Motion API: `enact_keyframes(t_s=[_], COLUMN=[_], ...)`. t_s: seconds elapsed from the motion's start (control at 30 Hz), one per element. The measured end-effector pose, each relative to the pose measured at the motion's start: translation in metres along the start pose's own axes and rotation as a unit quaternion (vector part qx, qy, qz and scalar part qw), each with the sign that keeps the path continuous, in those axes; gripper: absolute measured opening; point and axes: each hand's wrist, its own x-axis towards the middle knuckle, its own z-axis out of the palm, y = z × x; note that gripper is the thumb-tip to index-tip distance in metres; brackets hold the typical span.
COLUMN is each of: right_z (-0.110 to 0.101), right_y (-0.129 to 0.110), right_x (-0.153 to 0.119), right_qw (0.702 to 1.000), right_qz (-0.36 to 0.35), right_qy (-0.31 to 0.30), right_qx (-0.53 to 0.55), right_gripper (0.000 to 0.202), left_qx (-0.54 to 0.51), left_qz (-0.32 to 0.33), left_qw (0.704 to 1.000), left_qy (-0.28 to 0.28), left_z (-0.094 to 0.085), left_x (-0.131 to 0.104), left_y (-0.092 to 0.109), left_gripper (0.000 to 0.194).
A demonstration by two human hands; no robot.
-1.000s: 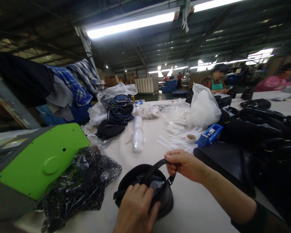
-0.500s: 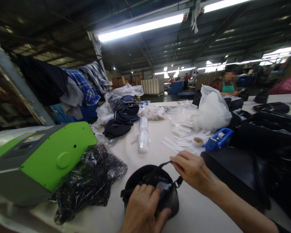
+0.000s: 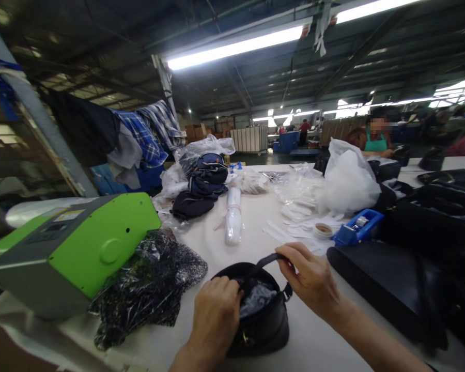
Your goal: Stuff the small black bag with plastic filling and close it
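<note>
A small black handbag (image 3: 261,330) stands on the white table in front of me, its top uncovered. Crumpled clear plastic (image 3: 258,298) shows inside it. A black strap (image 3: 269,260) rises out of the bag, and my right hand (image 3: 310,276) pinches its upper end above the bag's right rim. My left hand (image 3: 217,312) is at the bag's left side, its fingers curled over the strap's lower part at the rim; the fingertips are partly hidden. A metal clasp (image 3: 248,338) shows on the bag's front.
Left stands a green-and-grey machine (image 3: 108,248) with crumpled black plastic (image 3: 147,289) against it. A clear-wrapped white roll (image 3: 233,217), a blue tape dispenser (image 3: 358,227) and a tape roll (image 3: 323,230) lie beyond the bag. Black bags (image 3: 387,284) fill the right. A person in a green apron (image 3: 375,142) sits farther back.
My left hand has moved from over the bag's opening to its left rim, closing on the strap. More of the plastic inside shows. The view has shifted slightly left.
</note>
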Motion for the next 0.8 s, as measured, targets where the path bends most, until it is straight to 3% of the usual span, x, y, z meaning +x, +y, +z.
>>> enact_keyframes(t_s=[0.1, 0.17, 0.3, 0.43, 0.53, 0.67, 0.8], right_z=[0.003, 0.007, 0.009, 0.004, 0.003, 0.009, 0.006], right_y=[0.0, 0.001, 0.002, -0.002, -0.007, -0.013, -0.013], right_x=[-0.009, -0.017, -0.033, -0.055, -0.072, -0.08, -0.066], right_qw=[1.0, 0.999, 0.998, 0.998, 0.998, 0.988, 0.937], right_qz=[0.0, 0.007, 0.019, 0.021, 0.02, 0.103, 0.227], right_qy=[-0.025, -0.045, -0.037, 0.032, 0.018, -0.102, -0.256], right_qx=[0.015, 0.028, 0.057, 0.053, 0.053, 0.057, 0.068], right_gripper=[0.018, 0.019, 0.026, 0.034, 0.03, 0.034, 0.036], left_qx=[0.054, 0.056, -0.026, -0.168, -0.195, -0.206, -0.229], left_qz=[-0.014, -0.023, -0.044, -0.082, -0.11, -0.107, -0.046], left_qw=[0.995, 0.989, 0.981, 0.975, 0.97, 0.97, 0.972], left_qy=[0.086, 0.132, 0.185, 0.116, 0.095, 0.072, -0.023], left_z=[0.006, 0.011, 0.017, 0.021, 0.024, 0.017, -0.004], left_x=[-0.005, -0.007, -0.007, -0.004, -0.003, -0.004, -0.009], left_y=[-0.006, -0.01, -0.015, -0.018, -0.02, -0.022, -0.026], left_gripper=[0.017, 0.032, 0.05, 0.047, 0.042, 0.034, 0.017])
